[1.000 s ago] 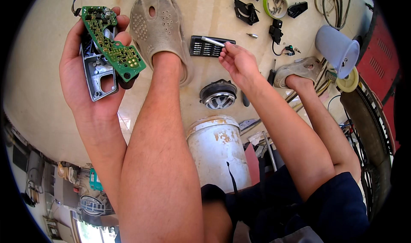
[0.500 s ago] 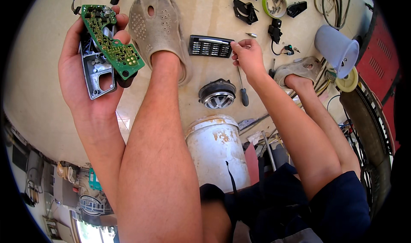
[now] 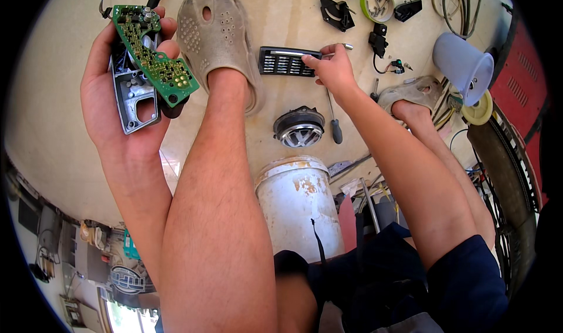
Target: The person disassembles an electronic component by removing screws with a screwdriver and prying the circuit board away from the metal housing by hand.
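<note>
— What have my hands got?

— My left hand [image 3: 120, 107] is wrapped around a grey metal casing [image 3: 136, 101] with a green circuit board [image 3: 153, 60] tilted off it, held up over the floor. My right hand [image 3: 334, 69] pinches a small metal rod [image 3: 343, 47] beside the black vent grille [image 3: 287, 61].

— Around them?

— A screwdriver [image 3: 334, 122] lies under my right wrist, a round emblem [image 3: 299, 128] near it, a white bucket [image 3: 299, 207] closer to me.

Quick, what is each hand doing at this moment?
Left hand: closed on a green circuit board with its grey metal housing.
Right hand: pinching a small metal piece, kind unclear.
</note>
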A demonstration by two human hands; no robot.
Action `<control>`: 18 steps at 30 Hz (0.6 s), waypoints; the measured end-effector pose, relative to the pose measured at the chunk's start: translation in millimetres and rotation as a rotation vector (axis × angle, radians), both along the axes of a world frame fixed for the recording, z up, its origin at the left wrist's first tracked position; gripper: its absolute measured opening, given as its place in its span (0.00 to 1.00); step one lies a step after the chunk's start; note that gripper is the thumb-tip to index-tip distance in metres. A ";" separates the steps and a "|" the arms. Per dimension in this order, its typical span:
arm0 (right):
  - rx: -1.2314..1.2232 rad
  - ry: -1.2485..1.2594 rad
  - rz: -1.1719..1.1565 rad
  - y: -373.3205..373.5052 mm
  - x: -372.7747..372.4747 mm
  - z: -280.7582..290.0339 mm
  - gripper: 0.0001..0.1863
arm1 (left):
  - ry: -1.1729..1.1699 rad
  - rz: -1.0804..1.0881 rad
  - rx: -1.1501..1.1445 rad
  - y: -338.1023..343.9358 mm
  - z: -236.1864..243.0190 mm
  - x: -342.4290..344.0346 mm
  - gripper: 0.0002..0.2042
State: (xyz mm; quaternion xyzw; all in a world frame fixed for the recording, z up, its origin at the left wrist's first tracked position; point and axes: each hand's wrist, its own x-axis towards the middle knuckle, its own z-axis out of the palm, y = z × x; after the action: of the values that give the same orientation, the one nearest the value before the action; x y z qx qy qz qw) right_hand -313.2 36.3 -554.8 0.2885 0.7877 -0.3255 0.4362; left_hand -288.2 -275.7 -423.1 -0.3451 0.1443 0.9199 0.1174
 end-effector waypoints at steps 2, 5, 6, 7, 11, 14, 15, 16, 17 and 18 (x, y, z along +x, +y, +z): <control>0.002 -0.001 -0.027 -2.0 -1.5 1.6 0.28 | -0.002 0.004 0.008 0.1 -0.1 0.0 0.24; 0.005 0.001 -0.070 -4.3 -1.4 1.2 0.28 | 0.001 0.010 0.019 -0.2 -0.9 0.5 0.24; 0.006 0.003 -0.085 -5.0 -1.1 0.9 0.28 | 0.001 0.011 0.019 0.0 -0.6 0.4 0.24; 0.000 -0.001 -0.079 -5.0 -1.0 1.2 0.28 | 0.001 0.010 0.020 0.4 0.1 0.0 0.24; -0.071 -0.003 -0.048 4.2 -3.6 8.0 0.27 | -0.109 0.023 -0.103 9.9 10.2 -10.9 0.20; -0.147 0.006 -0.095 23.7 -8.3 28.4 0.26 | -0.114 -0.005 -0.183 18.9 18.1 -19.8 0.20; -0.170 0.014 -0.128 32.1 -11.6 38.8 0.26 | -0.132 -0.019 -0.236 24.5 24.5 -22.4 0.19; -0.190 0.008 -0.108 42.8 -18.3 51.6 0.21 | -0.140 -0.037 -0.291 30.6 31.0 -27.9 0.19; -0.221 -0.003 -0.068 57.7 -29.7 65.1 0.20 | -0.119 -0.061 -0.298 38.0 35.9 -34.5 0.19; -0.253 -0.017 -0.024 72.0 -42.9 85.4 0.19 | -0.104 -0.083 -0.309 44.8 42.7 -38.8 0.19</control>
State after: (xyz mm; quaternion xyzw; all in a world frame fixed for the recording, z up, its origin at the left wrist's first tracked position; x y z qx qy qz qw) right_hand -356.1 108.3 -469.4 0.2435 0.7330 -0.4252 0.4718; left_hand -326.9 -231.0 -380.3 -0.3999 0.2919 0.8621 0.1082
